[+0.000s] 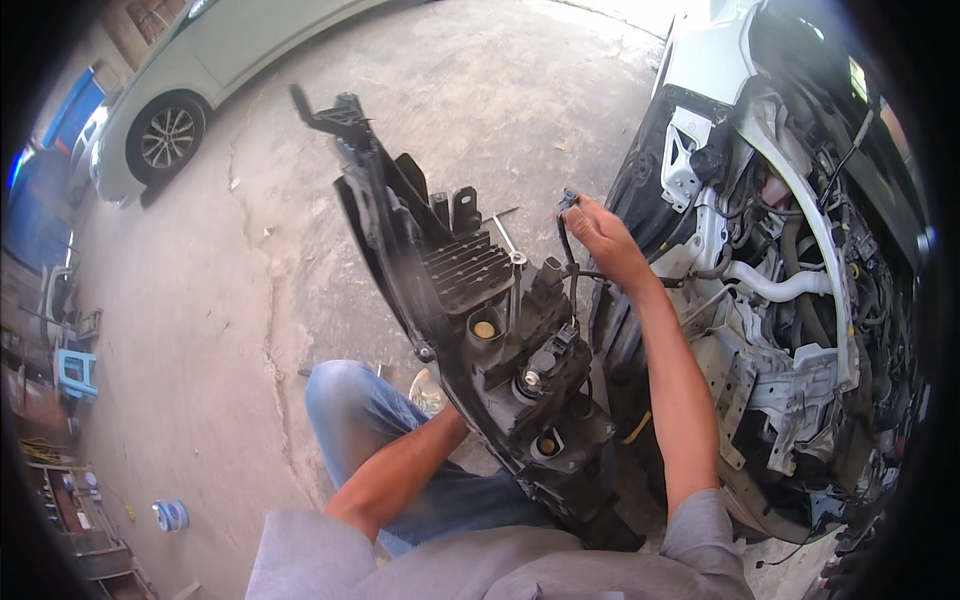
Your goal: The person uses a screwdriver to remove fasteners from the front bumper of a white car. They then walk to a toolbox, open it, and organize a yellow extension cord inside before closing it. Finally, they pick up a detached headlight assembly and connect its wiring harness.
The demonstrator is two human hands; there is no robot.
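A black car headlight assembly (505, 365) is tilted in front of me, its back side facing up, with a finned heat sink (465, 275) and bulb sockets. My left forearm (400, 475) reaches under its near left side; the headlight hides my left hand and its fingers. Above the headlight's right side, my right hand (605, 243) is closed in a pinch on a small dark wiring connector (569, 199). A black cable (563, 240) hangs from that connector down toward the headlight. Beside the heat sink lies a thin silver rod-like piece (506, 235), its kind unclear.
To the right stands a car with its front end stripped, showing a white pipe (780, 285), brackets and wiring. Another light-coloured car (240, 50) is parked at the far left. A blue stool (77, 373) and a blue-and-white tub (171, 515) are on the concrete floor (200, 320).
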